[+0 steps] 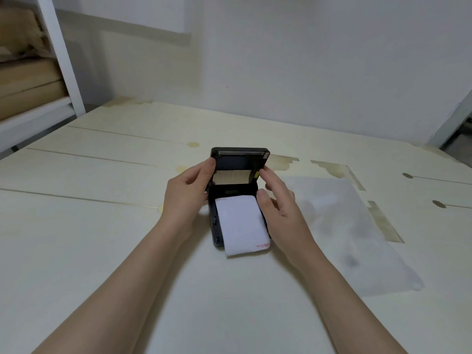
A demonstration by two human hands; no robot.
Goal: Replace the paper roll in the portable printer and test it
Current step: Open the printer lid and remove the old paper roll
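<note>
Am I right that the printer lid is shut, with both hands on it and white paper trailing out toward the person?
Not quite: the head view shows the lid open and raised, not shut. The rest holds: the left hand and right hand touch its two sides, and white paper lies over the printer body, trailing toward the person.

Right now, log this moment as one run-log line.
printer lid: open, upright | left hand: on lid's left edge | right hand: at lid's right edge | paper: trailing out over printer front | test: not yet
</note>
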